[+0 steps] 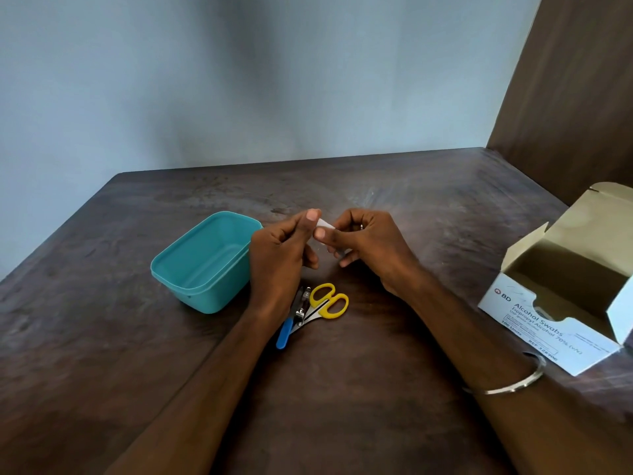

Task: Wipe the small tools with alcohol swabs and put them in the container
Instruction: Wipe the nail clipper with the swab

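Table [376, 389]: dark wood, near edge cut off.
Swab box [561, 303]: open, right side cropped.
Container [202, 265]: teal, beside left hand.
Hands: left hand [279, 250] and right hand [368, 246] pinch one white swab [324, 223], mostly hidden by fingers.
Tools: yellow scissors [329, 301], blue-handled tool [286, 332], overlapping, hard to separate.

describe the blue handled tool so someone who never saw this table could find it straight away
On the dark table, look just right of the teal container, under the left hand's wrist. A small pile of tools lies there with yellow-handled scissors. The blue-handled tool is the one pointing nearest the viewer.
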